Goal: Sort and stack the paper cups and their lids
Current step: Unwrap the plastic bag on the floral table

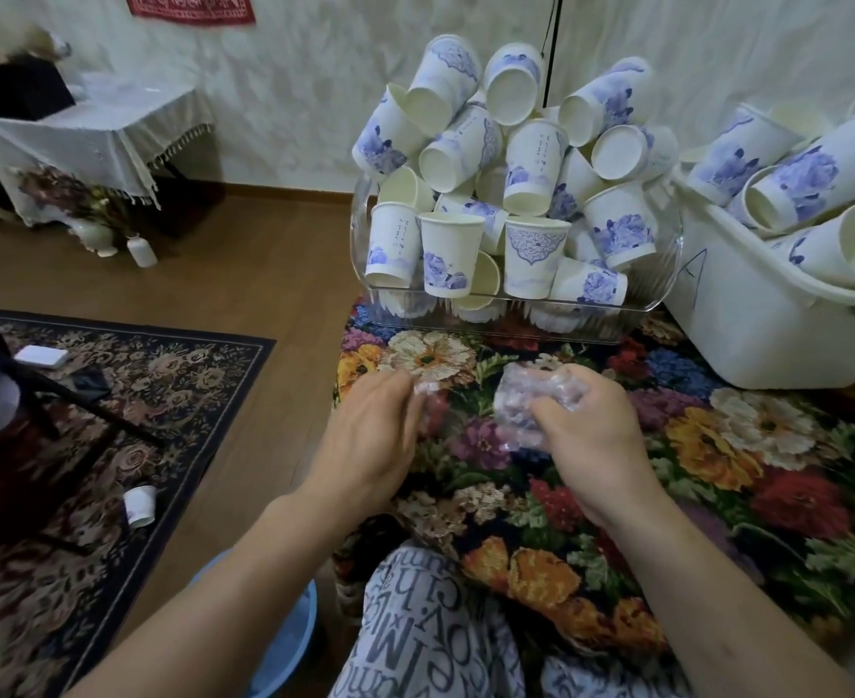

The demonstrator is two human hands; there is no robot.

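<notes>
At the centre of the view, just above the flowered cloth (748,445), the right hand (591,435) is curled around a small crumpled wad of clear plastic (521,410), which may be lids or wrapping; blur hides which. The left hand (375,435), at nine o'clock from it, pinches a smaller clear scrap (424,387) at its fingertips, though how firmly I cannot tell. At twelve o'clock stands a clear tray (662,289) heaped with paper cups (511,178), many lying on their sides high above the rim, and at two o'clock a white tub (748,335) holds more cups. The likely trouble is the heap: pulling one cup from low down, or nudging the tray, could send the upper cups rolling to the floor (244,264). The thin plastic could also slip or tear if tugged apart. One stray cup (140,505) lies on the rug (163,375) at eight o'clock.
</notes>
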